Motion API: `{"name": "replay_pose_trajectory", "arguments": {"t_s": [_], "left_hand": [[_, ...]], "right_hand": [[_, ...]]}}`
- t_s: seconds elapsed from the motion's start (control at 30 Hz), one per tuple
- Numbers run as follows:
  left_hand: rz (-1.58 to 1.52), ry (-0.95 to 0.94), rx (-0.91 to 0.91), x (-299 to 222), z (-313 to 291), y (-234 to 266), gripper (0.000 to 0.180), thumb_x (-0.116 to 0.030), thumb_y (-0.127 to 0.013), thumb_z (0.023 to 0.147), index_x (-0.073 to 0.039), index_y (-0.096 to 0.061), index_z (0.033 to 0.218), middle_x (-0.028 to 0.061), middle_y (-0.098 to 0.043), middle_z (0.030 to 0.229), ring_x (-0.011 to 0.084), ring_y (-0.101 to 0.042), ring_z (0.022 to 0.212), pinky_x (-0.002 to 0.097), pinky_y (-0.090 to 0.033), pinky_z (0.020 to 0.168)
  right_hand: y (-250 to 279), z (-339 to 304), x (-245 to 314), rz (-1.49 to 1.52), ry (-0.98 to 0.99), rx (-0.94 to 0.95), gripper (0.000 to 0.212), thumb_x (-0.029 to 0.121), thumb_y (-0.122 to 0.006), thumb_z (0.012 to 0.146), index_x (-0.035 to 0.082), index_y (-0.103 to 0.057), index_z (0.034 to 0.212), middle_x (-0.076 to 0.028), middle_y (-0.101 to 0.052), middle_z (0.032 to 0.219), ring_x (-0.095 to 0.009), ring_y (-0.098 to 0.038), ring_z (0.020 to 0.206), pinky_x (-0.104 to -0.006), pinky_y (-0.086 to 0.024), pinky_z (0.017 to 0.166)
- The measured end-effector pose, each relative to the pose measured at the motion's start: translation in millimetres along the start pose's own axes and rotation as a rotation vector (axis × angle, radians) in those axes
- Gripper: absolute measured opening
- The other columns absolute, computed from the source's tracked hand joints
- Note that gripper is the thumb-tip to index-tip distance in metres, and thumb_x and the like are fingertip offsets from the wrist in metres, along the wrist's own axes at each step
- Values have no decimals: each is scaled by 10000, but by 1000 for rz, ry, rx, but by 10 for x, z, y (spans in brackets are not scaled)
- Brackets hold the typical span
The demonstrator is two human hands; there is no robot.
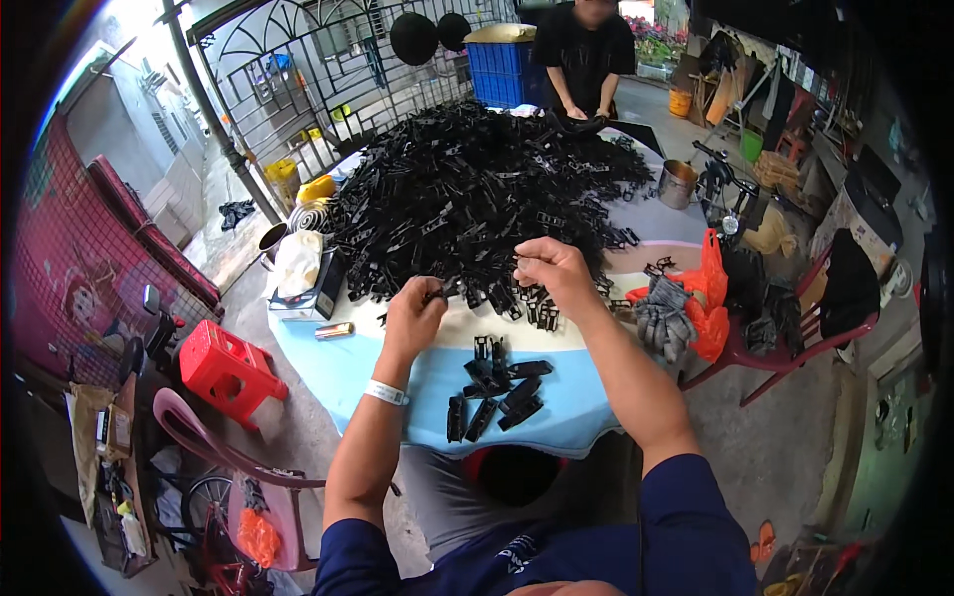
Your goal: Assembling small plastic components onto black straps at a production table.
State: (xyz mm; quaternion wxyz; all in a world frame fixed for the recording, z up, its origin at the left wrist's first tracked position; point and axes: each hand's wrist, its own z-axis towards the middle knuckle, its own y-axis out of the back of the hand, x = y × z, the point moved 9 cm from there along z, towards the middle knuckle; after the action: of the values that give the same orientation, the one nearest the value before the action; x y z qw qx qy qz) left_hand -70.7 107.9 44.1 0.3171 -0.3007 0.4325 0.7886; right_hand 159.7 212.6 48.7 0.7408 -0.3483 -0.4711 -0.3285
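A large heap of small black plastic parts (pixel 447 189) covers the far and middle table. At its near left edge is my left hand (pixel 412 318), fingers curled round a black plastic part (pixel 437 295) that shows only in part. My right hand (pixel 558 276) is over the heap's near right edge, thumb and fingers pinched together; what they hold, if anything, is too small to make out. Between my forearms, several separate black parts (pixel 487 389) lie loosely grouped on the light blue section of the tablecloth (pixel 348 382).
Gray gloves (pixel 664 316) and an orange-red plastic bag (pixel 708 298) are at the right edge. A box (pixel 308 298) and a lighter-like metallic object (pixel 334 330) lie at left. Across the table stands another person (pixel 586 60). A red stool (pixel 231 370) is on the left floor.
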Motion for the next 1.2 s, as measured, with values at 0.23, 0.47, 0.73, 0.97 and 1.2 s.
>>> {"name": "replay_pose_trajectory", "arguments": {"t_s": [0.23, 0.47, 0.73, 0.97, 1.2], "left_hand": [[-551, 247, 43, -149, 112, -360, 304, -100, -524, 982, -31, -646, 1252, -7, -602, 750, 74, -535, 595, 225, -429, 520], [-441, 91, 155, -266, -21, -560, 404, -44, -630, 928, 6, -623, 1329, 16, -658, 868, 58, -575, 724, 228, -490, 646], [-156, -225, 94, -629, -17, -496, 404, -57, -659, 874, 19, -651, 1271, 234, -730, 1043, 308, -740, 910, 352, -565, 798], [-304, -16, -18, -83, 44, -302, 290, -47, -540, 969, 8, -707, 1199, -16, -619, 739, 46, -527, 648, 220, -437, 592], [-319, -17, -35, -151, 40, -237, 252, -68, -561, 940, 26, -720, 1112, -2, -628, 739, 68, -543, 660, 247, -463, 616]], "right_hand": [[-82, -13, -28, 10, -4, 34, 173, 57, -685, 944, -12, -700, 1102, -69, -729, 910, -133, -708, 809, -279, -584, 748], [-293, -104, -9, -9, -39, 91, 167, 71, -737, 924, -12, -710, 1066, -73, -726, 860, -133, -704, 756, -284, -594, 678], [-313, -115, -70, -277, -70, -10, 113, 53, -736, 892, -7, -702, 981, -45, -696, 787, -98, -655, 689, -254, -549, 611], [521, 129, 536, -1210, 383, -236, 237, 246, -741, 878, 71, -758, 1039, -174, -710, 1027, -356, -678, 1024, -441, -540, 932], [2770, 104, 82, -1562, -842, -408, 724, 573, -615, 916, 49, -590, 1415, -262, -494, 1509, -406, -438, 1436, -464, -371, 1169]]}}
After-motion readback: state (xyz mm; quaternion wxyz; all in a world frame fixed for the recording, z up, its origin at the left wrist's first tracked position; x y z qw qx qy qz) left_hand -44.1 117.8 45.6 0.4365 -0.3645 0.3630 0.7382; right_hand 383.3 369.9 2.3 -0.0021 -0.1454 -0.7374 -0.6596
